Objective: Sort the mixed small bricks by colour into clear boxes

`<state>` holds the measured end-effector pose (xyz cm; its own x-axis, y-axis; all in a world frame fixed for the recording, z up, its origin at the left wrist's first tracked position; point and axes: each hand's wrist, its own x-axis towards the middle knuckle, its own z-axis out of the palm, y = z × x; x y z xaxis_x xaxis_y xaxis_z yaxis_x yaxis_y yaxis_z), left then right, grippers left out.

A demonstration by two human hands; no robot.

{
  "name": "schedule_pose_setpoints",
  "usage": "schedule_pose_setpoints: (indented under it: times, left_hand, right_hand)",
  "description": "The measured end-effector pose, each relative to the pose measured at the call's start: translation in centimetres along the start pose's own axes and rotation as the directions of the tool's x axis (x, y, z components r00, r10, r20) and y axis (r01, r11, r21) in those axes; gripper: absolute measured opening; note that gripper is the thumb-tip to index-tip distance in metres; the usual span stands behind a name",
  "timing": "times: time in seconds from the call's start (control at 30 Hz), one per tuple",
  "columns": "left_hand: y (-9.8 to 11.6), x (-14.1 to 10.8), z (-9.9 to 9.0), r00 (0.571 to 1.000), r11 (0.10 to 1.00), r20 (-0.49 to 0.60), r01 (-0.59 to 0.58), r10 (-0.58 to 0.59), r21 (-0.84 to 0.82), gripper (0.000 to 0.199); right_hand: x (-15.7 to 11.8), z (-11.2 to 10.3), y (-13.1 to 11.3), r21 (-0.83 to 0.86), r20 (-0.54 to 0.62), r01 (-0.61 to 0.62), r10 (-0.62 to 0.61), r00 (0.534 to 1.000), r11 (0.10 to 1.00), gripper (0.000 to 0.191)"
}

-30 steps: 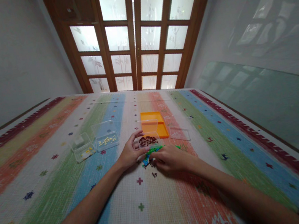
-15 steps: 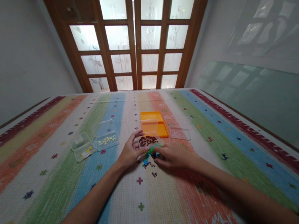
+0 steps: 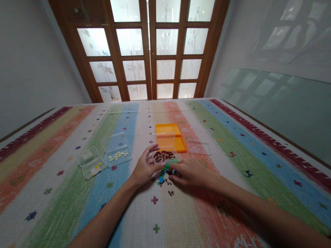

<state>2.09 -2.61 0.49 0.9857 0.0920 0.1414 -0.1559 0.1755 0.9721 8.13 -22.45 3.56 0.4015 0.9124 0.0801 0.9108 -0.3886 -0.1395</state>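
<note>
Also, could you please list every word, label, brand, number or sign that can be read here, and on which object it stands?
No text can be read with certainty.
Tablecloth: white marks by the near edge, too blurred to tell whether letters or pattern.
Orange tray and clear boxes: no readable lettering.
Brown pieces: too small to read any marking.
Door panes: plant designs, no readable writing.

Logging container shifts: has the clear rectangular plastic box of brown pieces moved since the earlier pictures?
No; the clear box keeps its place against the multicoloured striped tablecloth.
</note>
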Motion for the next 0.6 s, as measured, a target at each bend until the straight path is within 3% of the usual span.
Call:
schedule_pose_setpoints:
  times: [0.2,0.6]
  left_hand:
    - [0.12,-0.03,0.03,1.0,1.0,-0.005,0.011,-0.011,-0.001,0.072]
    - [0.16,-0.01,0.0,1.0,1.0,-0.001,0.018,-0.018,0.023,0.074]
  right_hand:
    - [0.23,-0.4,-0.44,-0.018,0.013,-0.034,0.034,0.999,0.999,0.024]
    - [0.77,-0.78,-0.26,0.036,0.061,0.054,-0.056,0.997,0.998,0.017]
